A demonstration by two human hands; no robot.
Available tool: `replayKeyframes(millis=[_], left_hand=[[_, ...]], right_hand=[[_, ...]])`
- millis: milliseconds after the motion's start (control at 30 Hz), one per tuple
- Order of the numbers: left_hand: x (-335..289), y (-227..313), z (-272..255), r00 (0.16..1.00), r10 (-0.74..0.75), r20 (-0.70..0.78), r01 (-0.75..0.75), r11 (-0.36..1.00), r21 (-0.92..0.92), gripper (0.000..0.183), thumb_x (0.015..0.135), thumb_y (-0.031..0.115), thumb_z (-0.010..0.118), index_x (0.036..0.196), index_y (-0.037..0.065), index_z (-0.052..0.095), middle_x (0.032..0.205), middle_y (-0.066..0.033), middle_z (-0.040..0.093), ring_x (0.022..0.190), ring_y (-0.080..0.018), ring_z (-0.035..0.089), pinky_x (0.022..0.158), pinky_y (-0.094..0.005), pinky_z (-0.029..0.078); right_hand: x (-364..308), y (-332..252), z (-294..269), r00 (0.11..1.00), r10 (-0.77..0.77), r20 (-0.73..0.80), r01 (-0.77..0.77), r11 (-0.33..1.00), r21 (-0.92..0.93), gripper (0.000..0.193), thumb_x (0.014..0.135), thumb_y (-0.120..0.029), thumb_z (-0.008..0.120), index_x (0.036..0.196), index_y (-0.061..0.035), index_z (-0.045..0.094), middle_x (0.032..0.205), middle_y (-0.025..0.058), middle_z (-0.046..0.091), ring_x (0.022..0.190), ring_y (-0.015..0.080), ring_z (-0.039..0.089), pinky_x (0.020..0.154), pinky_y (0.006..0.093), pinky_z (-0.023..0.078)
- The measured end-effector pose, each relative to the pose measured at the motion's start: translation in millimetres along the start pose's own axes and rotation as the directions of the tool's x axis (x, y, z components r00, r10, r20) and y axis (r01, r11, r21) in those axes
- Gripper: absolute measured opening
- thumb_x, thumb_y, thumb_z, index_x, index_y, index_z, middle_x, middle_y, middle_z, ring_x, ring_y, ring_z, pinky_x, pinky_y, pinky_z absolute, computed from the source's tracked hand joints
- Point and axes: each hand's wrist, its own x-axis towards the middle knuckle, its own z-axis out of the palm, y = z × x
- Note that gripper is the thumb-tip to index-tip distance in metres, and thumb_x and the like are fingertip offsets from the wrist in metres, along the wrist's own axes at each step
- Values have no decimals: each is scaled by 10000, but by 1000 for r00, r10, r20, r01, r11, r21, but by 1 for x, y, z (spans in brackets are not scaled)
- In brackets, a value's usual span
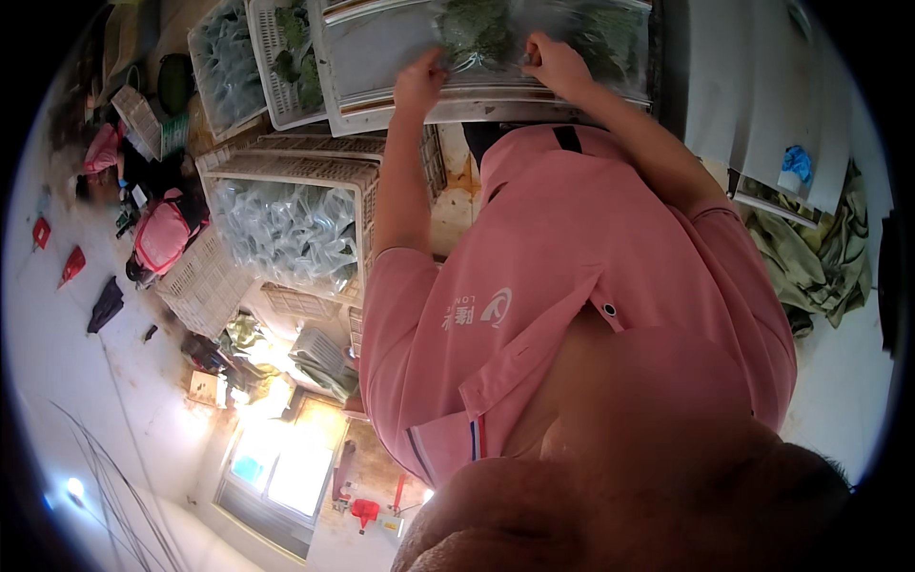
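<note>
A clear plastic bag of green leaves (475,30) lies at the top of the view on a grey metal surface edged by long bars (376,48). My left hand (419,84) is closed at the left corner of the bag's near end. On the other side, my right hand (560,69) pinches at the right corner, thumb and fingers together. The clear film between them looks stretched flat. To the right of my right hand lies a second bag of green leaves (612,40). My fingertips are small and partly hidden.
Left of the metal surface stand a white crate with leaves (270,67) and a crate of filled clear bags (229,76). Another crate of bags (286,229) stands beside my left arm. A pale metal cabinet (753,86) is at the right, with green cloth (810,248) below it.
</note>
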Motion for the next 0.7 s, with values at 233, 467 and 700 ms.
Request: replayKeyframes(millis=[233,467,700], left_hand=[[-59,57,-7,887,3,-461,-53,994,-94,311,854,157,694,1162,129,655,862,-82,692,789,-321,674,688,-445,529],[-114,76,35,988,-51,-143,54,998,15,248,874,100,637,1113,154,682,939,-96,640,820,-309,656,718,-429,524],[-183,46,-27,882,-210,-421,137,971,-197,95,834,42,597,867,88,673,939,-106,621,804,-323,630,680,-403,511]], right_hand=[[-26,17,30,771,-631,84,606,686,-403,155,839,-210,622,906,-70,617,920,101,604,884,302,621,694,390,540],[-16,14,26,915,-400,48,397,875,-276,144,892,-209,559,928,-102,648,916,91,627,877,303,636,721,409,535],[-30,-11,31,831,-553,54,536,773,-338,171,898,-202,576,1017,-120,668,955,84,641,877,319,640,731,424,523]])
